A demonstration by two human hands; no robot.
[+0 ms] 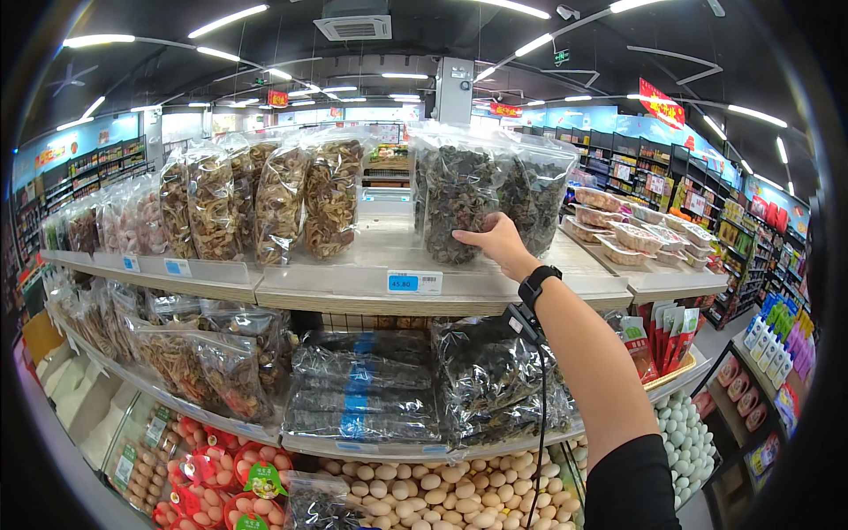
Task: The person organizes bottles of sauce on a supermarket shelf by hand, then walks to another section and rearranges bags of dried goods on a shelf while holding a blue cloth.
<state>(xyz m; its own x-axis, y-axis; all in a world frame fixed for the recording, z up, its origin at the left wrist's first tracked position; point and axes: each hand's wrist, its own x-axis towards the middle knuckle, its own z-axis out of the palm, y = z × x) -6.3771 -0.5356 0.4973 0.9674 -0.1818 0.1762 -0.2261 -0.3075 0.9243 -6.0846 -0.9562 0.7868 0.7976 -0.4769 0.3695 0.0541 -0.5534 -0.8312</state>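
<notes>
My right hand (498, 242) reaches in from the lower right, with a black strap and a small cabled device at the wrist. Its thumb and fingers rest on the front of a clear bag of dark dried fungus (457, 205), which stands upright on the top shelf. Whether the fingers pinch the bag is not plain. Another bag of dark dried fungus (540, 192) stands just to the right, partly behind the hand. Across a gap on the left stands a clear bag of brown dried mushrooms (333, 199). My left hand is out of view.
The top shelf (331, 301) has a raised clear front lip and a price tag (414, 283). Wrapped trays (633, 237) are stacked at right. Below lie flat bags of dark dried goods (361, 391), with loose eggs (457, 493) at the bottom. A black cable (543, 411) hangs from the wrist.
</notes>
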